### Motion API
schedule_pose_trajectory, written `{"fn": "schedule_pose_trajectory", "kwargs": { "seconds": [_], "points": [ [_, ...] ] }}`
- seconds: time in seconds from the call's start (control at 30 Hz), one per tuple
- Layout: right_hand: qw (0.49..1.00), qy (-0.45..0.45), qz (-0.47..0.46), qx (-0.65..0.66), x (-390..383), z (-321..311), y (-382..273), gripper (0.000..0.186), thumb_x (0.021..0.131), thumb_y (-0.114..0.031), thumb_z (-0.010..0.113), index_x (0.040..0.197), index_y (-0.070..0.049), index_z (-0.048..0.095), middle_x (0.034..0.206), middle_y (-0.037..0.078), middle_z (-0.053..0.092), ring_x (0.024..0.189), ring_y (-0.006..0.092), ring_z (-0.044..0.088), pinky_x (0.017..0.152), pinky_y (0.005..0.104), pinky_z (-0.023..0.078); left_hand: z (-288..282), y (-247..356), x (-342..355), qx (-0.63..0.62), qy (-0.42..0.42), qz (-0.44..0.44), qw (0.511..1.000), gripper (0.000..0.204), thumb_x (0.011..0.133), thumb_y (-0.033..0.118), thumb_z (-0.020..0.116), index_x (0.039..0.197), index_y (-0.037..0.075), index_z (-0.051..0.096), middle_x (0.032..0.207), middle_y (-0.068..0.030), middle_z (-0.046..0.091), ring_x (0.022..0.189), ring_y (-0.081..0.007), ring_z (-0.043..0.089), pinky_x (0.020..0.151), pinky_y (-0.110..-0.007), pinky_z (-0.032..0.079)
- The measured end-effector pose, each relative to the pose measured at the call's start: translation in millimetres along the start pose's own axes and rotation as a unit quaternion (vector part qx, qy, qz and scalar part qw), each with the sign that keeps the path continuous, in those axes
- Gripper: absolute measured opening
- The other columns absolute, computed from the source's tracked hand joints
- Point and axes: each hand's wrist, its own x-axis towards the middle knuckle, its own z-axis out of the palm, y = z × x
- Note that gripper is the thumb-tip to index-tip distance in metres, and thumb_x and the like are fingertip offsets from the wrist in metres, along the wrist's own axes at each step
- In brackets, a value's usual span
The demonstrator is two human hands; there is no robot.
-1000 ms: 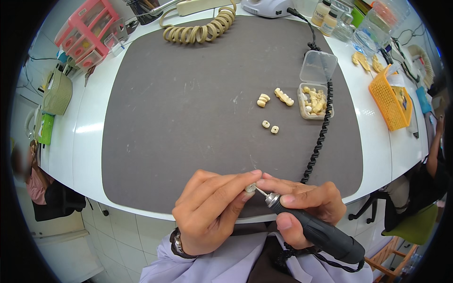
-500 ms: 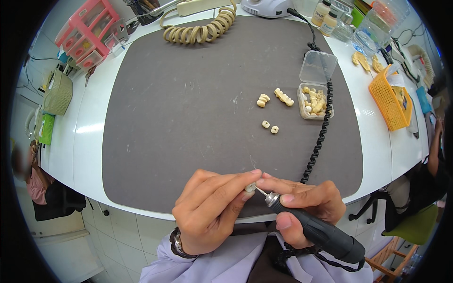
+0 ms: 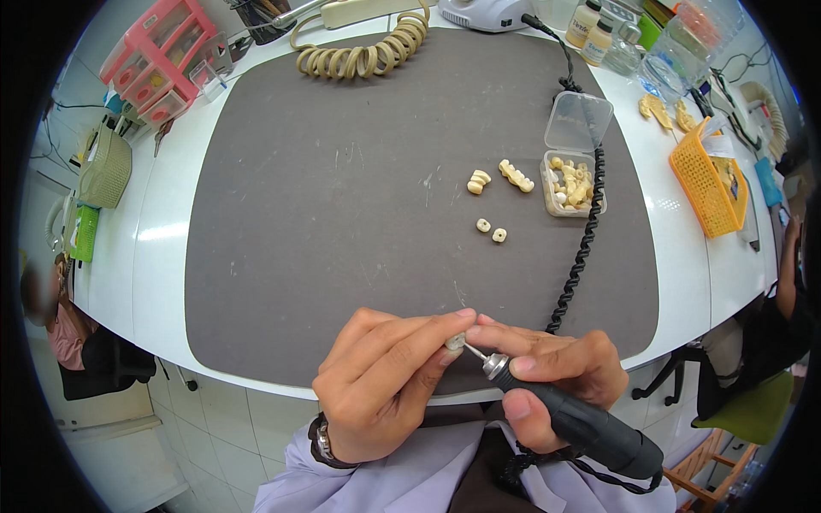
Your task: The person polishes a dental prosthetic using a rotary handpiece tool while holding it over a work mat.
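Between the thumb and fingers of my left hand [image 3: 380,376] is a small whitish dental crown [image 3: 455,341]. My right hand [image 3: 569,368] grips a black rotary handpiece [image 3: 594,427] with a metal collar. Its thin bur points left and meets the crown or stops just short of it; I cannot tell which. The fingertips of both hands come close together above the bur. Farther off on the grey mat [image 3: 342,214] lie two single crowns [image 3: 499,235], a short tooth bridge [image 3: 478,181] and a longer tooth bridge [image 3: 516,176].
An open clear box [image 3: 571,184] holds several tooth pieces. The black coiled cord [image 3: 577,261] runs down the mat's right side. A beige coiled hose [image 3: 363,60] lies at the back. An orange basket [image 3: 708,179] stands right, a pink drawer unit [image 3: 162,60] left. People sit at both sides.
Both hands keep nearly the same pose. The crown and bur have shifted very slightly; the grip on each is unchanged.
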Motion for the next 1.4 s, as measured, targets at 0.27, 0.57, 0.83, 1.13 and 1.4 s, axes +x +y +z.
{"fn": "schedule_pose_trajectory", "kwargs": {
  "seconds": [0.27,0.57,0.83,1.13,1.4],
  "points": [
    [1.0,0.0,-0.006,-0.011,1.1,0.2,-0.2,0.029,0.082,-0.012,0.068,0.094,0.003,0.046,0.093,0.038,0.063,0.094,0.04,0.067,0.088,0.0524,0.05,-0.3,-0.2,0.1,-0.001,0.001,0.002,1.0,0.036,0.067,-0.003,0.074,0.102,0.006,0.073,0.085,-0.0047,0.071,0.067,-0.016,0.058,0.059,-0.025,0.045],
    [1.0,-0.016,-0.004,-0.018,2.9,-2.1,-1.3,0.029,0.081,-0.012,0.069,0.094,0.003,0.048,0.093,0.037,0.064,0.092,0.0394,0.068,0.086,0.0499,0.052,0.0,0.8,0.5,-0.003,0.004,-0.002,1.0,0.037,0.066,-0.005,0.074,0.101,0.005,0.073,0.086,-0.0053,0.071,0.067,-0.0164,0.058,0.06,-0.025,0.045],
    [1.0,-0.008,0.003,-0.016,0.9,-1.2,-1.3,0.029,0.081,-0.012,0.068,0.094,0.003,0.047,0.092,0.038,0.063,0.094,0.0402,0.067,0.088,0.0514,0.051,-0.6,1.8,0.8,-0.004,-0.001,-0.007,1.0,0.036,0.066,-0.005,0.074,0.101,0.005,0.073,0.087,-0.0055,0.071,0.068,-0.0166,0.059,0.061,-0.026,0.045],
    [0.993,0.09,0.022,0.076,0.4,7.6,-4.8,0.027,0.078,0.0,0.07,0.098,0.007,0.053,0.091,0.035,0.065,0.097,0.0401,0.066,0.089,0.0512,0.051,-3.0,2.4,-0.6,-0.04,-0.011,-0.046,0.998,0.036,0.065,-0.003,0.077,0.101,0.004,0.072,0.086,-0.0058,0.072,0.067,-0.0166,0.059,0.061,-0.026,0.045],
    [0.992,0.081,0.044,0.087,0.7,4.8,-7.7,0.028,0.078,0.001,0.07,0.099,0.006,0.052,0.092,0.033,0.065,0.1,0.0406,0.065,0.09,0.0519,0.05,-2.1,1.0,-1.9,-0.064,0.004,-0.055,0.996,0.03,0.066,-0.004,0.08,0.094,0.003,0.072,0.083,-0.0054,0.072,0.064,-0.014,0.058,0.054,-0.023,0.046]
  ]
}}
